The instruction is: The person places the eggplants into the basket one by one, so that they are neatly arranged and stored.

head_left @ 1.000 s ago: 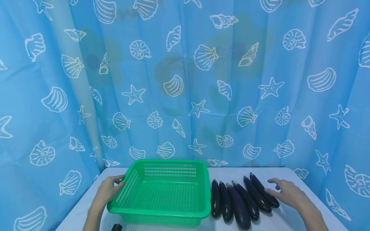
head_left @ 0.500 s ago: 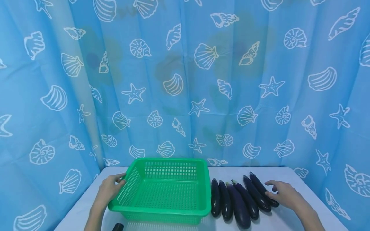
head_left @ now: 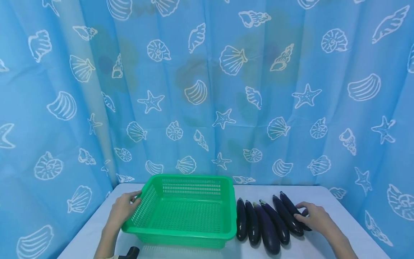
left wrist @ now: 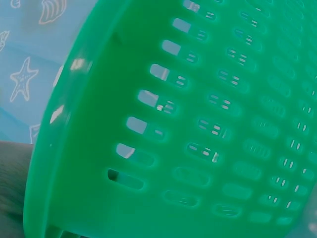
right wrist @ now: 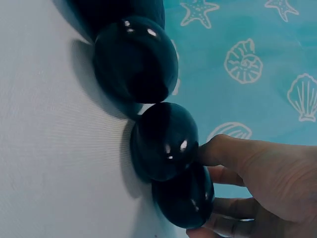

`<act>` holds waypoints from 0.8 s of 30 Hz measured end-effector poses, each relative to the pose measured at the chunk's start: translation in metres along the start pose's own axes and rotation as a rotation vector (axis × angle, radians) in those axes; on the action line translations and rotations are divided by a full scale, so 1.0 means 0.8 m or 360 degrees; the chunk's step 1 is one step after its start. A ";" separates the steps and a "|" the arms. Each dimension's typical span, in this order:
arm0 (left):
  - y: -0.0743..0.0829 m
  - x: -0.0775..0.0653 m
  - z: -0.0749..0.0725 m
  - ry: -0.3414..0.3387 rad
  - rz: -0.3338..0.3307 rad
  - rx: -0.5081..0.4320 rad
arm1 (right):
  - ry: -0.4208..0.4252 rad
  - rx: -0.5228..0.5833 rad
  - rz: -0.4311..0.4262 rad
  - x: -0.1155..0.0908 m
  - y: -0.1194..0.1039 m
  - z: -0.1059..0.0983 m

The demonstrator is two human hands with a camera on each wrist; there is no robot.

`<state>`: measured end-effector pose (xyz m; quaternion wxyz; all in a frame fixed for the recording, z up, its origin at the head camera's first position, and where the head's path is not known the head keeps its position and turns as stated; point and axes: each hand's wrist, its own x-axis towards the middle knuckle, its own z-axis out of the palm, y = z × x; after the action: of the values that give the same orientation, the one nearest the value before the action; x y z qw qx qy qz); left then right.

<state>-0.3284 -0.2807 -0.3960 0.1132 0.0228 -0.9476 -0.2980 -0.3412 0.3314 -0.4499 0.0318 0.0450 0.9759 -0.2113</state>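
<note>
A green plastic basket [head_left: 179,235] with slotted walls stands on the table, its inside bare. My left hand [head_left: 122,208] grips its left rim, thumb on the near side; the left wrist view shows the curved rim [left wrist: 57,116] close up, with the hand mostly hidden behind it. Several dark purple eggplants [head_left: 266,228] lie side by side to the right of the basket. Around the rightmost eggplant [head_left: 290,204] my right hand [head_left: 315,217] curls its thumb and fingers. Seen from the right wrist, the fingers wrap the outermost eggplant [right wrist: 185,201], while the thumb meets its neighbour [right wrist: 166,141].
White cloth covers the table [head_left: 307,248]. A blue curtain [head_left: 207,90] printed with shells and starfish hangs behind and at both sides. A short black cylindrical object [head_left: 132,252] shows beside my left forearm at the bottom edge.
My right hand has moved slightly left and down onto the rightmost eggplant, its fingers closing around it. The left hand has stayed at the basket rim. The head view has tilted a little.
</note>
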 end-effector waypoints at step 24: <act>0.000 -0.004 0.000 0.0038 0.0010 0.0003 | -0.0058 -0.0012 0.0211 -0.003 -0.005 -0.006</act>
<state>-0.3251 -0.2799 -0.3969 0.1253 0.0236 -0.9465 -0.2964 -0.3395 0.3290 -0.4438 0.0637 0.1056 0.9708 -0.2057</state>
